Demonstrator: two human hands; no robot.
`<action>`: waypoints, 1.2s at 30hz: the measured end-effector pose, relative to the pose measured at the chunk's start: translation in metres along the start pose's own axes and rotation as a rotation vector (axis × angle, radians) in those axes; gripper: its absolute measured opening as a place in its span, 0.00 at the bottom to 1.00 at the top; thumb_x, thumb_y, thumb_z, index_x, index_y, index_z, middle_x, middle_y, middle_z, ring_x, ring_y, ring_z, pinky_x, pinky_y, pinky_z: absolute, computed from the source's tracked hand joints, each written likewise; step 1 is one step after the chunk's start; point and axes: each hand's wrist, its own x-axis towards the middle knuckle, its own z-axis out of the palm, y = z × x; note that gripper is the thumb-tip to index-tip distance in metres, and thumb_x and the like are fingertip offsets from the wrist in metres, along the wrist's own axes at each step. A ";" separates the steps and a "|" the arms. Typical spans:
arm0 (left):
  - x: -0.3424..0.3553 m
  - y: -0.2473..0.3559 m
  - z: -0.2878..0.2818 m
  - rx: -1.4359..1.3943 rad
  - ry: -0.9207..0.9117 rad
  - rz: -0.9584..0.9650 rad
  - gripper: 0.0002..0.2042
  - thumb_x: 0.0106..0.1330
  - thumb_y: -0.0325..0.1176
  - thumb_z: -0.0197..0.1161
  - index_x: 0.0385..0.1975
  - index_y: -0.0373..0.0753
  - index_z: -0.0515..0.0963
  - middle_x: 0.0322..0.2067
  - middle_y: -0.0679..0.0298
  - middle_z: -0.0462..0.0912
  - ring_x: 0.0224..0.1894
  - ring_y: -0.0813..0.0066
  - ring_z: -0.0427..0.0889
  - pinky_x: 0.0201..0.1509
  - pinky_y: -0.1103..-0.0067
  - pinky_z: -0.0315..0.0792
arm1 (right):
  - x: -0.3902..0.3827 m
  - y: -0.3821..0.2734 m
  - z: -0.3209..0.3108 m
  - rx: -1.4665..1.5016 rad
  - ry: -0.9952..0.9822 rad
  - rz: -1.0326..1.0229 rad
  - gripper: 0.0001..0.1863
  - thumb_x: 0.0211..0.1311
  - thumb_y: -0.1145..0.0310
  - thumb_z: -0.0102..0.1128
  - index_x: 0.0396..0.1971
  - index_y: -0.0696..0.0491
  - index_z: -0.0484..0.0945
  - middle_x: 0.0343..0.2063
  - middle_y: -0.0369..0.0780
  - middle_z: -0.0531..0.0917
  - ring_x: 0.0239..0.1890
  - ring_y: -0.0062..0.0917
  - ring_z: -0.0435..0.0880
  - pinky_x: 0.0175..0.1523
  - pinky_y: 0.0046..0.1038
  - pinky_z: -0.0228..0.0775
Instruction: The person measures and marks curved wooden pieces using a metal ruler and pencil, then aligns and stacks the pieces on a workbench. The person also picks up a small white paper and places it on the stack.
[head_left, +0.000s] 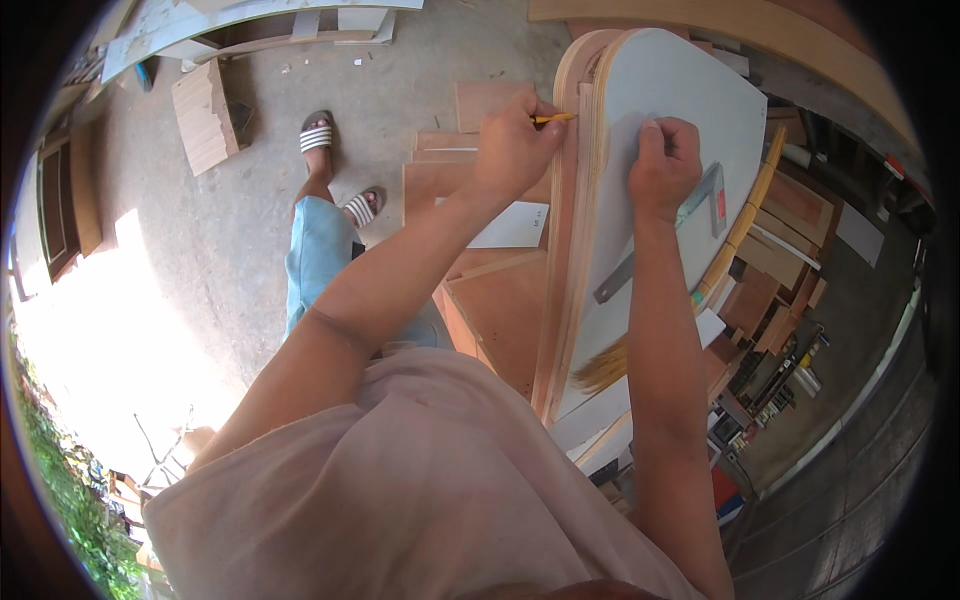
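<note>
My left hand (516, 143) is closed around a short yellow pencil (551, 119). The pencil's tip meets the layered wooden edge (586, 120) of a long, round-ended board stack. On top lies a pale blue-grey panel (660, 85). My right hand (665, 170) is a fist over this panel, thumb uppermost; anything inside the fingers is hidden. Beneath my right wrist lies a metal square, its blade (614, 281) left of the forearm and its handle (716, 195) to the right. A broom's straw bristles (603, 367) rest across the panel's near part.
The broom's yellow handle (745, 222) runs along the panel's right side. Brown wood sheets (500, 310) and a white paper (508, 225) lie left of the stack. Striped sandals (316, 138) stand on the concrete floor. Wood offcuts (750, 300) and tools (775, 400) crowd the right.
</note>
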 end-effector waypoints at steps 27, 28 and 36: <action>-0.007 -0.006 0.001 0.066 -0.018 0.078 0.09 0.60 0.31 0.67 0.34 0.33 0.78 0.34 0.57 0.87 0.33 0.68 0.86 0.38 0.76 0.77 | 0.000 -0.002 0.000 -0.003 -0.016 0.005 0.05 0.55 0.71 0.62 0.25 0.56 0.77 0.29 0.38 0.77 0.30 0.27 0.77 0.37 0.27 0.71; -0.006 -0.005 0.000 0.062 -0.019 0.075 0.09 0.60 0.31 0.67 0.34 0.33 0.78 0.34 0.57 0.87 0.33 0.67 0.86 0.38 0.76 0.77 | 0.000 -0.002 0.000 0.001 -0.014 -0.007 0.05 0.55 0.71 0.62 0.25 0.56 0.77 0.29 0.38 0.77 0.30 0.27 0.77 0.37 0.26 0.71; 0.005 0.000 -0.001 0.022 -0.008 0.027 0.09 0.60 0.31 0.67 0.33 0.33 0.79 0.33 0.57 0.87 0.32 0.71 0.86 0.36 0.76 0.77 | 0.000 -0.005 0.000 0.025 -0.024 0.018 0.03 0.55 0.73 0.61 0.25 0.56 0.77 0.30 0.38 0.77 0.31 0.26 0.77 0.38 0.26 0.71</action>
